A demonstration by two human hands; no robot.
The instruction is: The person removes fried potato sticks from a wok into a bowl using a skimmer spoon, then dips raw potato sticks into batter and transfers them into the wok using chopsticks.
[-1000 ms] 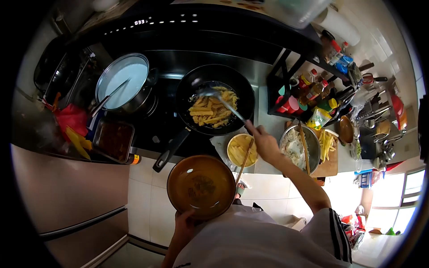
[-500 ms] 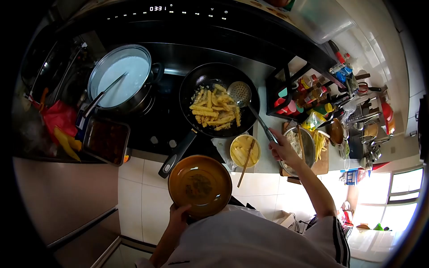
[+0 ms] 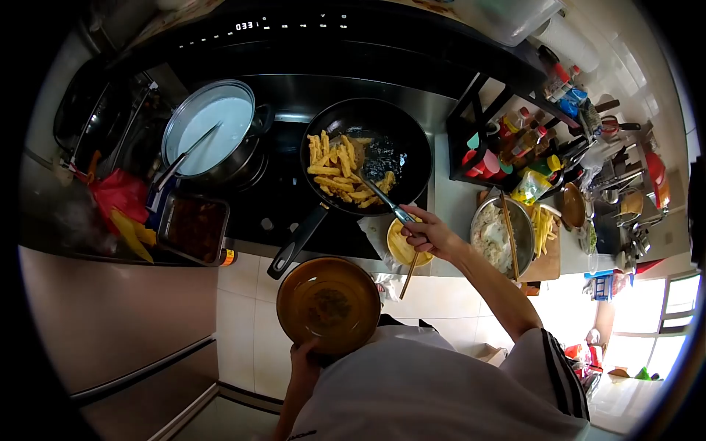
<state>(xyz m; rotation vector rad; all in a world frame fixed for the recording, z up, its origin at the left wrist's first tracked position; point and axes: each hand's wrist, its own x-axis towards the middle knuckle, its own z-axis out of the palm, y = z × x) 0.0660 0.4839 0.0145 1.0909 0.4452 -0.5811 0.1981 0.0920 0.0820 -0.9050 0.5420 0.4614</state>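
My right hand (image 3: 426,234) is closed around the handle of a skimmer (image 3: 388,200). Its head is in the black frying pan (image 3: 408,125), largely hidden beneath golden fried strips (image 3: 340,169), which are heaped on the pan's left side. Oil glistens on the bared right part of the pan. Down at the counter's front, my left hand (image 3: 304,360) grips the near rim of an amber glass plate (image 3: 331,342). The plate has only a dark pattern at its centre and is held close to the pan's handle (image 3: 298,242).
A pot of white liquid (image 3: 217,117) with a utensil in it stands left of the pan. Below it is a tray of dark food (image 3: 193,228). On the right are a yellow bowl (image 3: 403,250), a metal bowl (image 3: 523,246) with chopsticks, cut strips (image 3: 543,231) and a bottle rack (image 3: 471,125).
The skimmer has moved from the pan's right side down and left under the fried strips, pushing them leftward. My right hand has shifted left, over the yellow bowl. The plate stays held.
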